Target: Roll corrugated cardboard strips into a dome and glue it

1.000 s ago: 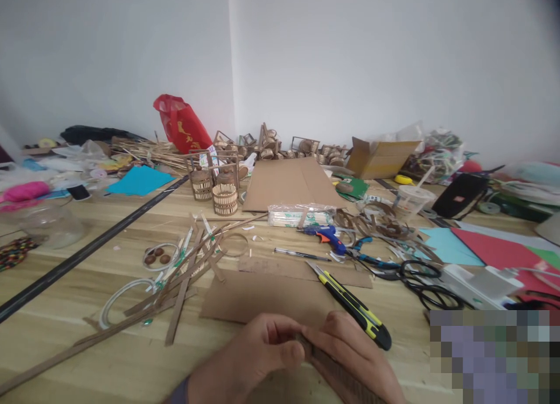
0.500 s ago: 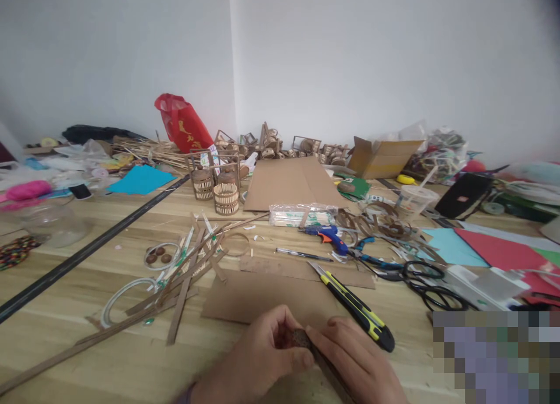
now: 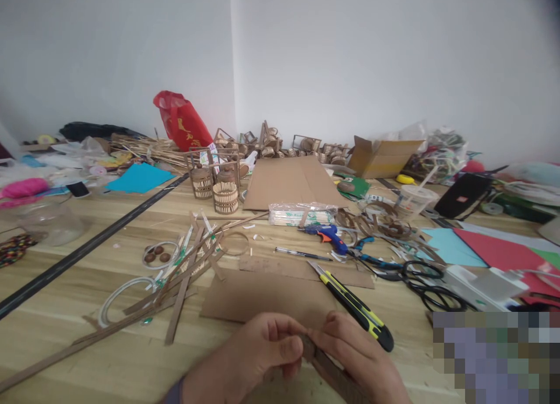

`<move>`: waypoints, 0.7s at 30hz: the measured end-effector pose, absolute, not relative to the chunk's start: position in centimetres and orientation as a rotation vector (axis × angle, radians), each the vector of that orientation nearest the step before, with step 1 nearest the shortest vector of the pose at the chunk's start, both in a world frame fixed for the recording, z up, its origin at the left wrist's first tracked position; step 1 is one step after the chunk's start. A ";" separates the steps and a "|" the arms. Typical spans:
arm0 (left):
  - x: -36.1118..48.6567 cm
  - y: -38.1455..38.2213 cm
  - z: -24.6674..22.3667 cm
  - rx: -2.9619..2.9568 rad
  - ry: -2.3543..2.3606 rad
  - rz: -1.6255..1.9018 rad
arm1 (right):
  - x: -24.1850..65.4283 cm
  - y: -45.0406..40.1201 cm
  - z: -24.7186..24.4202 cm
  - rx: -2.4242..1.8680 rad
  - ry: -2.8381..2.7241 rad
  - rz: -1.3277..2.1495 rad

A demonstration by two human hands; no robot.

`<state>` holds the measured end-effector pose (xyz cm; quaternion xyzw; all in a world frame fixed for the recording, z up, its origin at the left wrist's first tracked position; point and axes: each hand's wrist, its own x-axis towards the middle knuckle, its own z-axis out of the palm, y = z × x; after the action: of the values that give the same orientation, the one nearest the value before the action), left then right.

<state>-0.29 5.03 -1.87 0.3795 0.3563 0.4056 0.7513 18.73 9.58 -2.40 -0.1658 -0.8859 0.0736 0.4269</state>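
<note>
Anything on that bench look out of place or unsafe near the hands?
The yellow-and-black utility knife lies with its blade out on the flat brown cardboard sheet, close to the right hand. Both hands, the left hand included, pinch a brown cardboard strip.

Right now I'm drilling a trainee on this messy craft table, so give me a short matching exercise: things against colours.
Things:
1. utility knife
2. glue gun
3. plastic bag
4. scissors

Colours:
A. red
B. black handles
C. yellow and black
D. blue with orange trigger

Pairs: 1-C, 2-D, 3-A, 4-B
</note>
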 end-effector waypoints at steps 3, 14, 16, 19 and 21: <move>-0.4 4.9 -1.2 0.872 0.779 0.884 | 18.9 9.4 -1.9 -0.428 -2.274 0.230; -0.5 5.5 -1.4 0.899 0.865 0.992 | 18.7 9.2 0.0 -0.421 -2.202 0.184; -0.3 5.4 -1.6 0.937 0.859 0.999 | 18.8 9.2 -0.4 -0.408 -2.220 0.147; 0.1 5.1 -2.0 0.993 0.872 1.027 | 18.9 9.0 -1.0 -0.411 -2.253 0.016; 0.3 4.9 -2.2 1.052 0.940 1.036 | 19.0 8.9 -1.3 -0.418 -2.258 -0.096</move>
<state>0.31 4.86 -2.19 0.4613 0.4123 0.4545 0.6408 19.00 8.90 -1.30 -0.1658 -0.8964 -0.0382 0.4093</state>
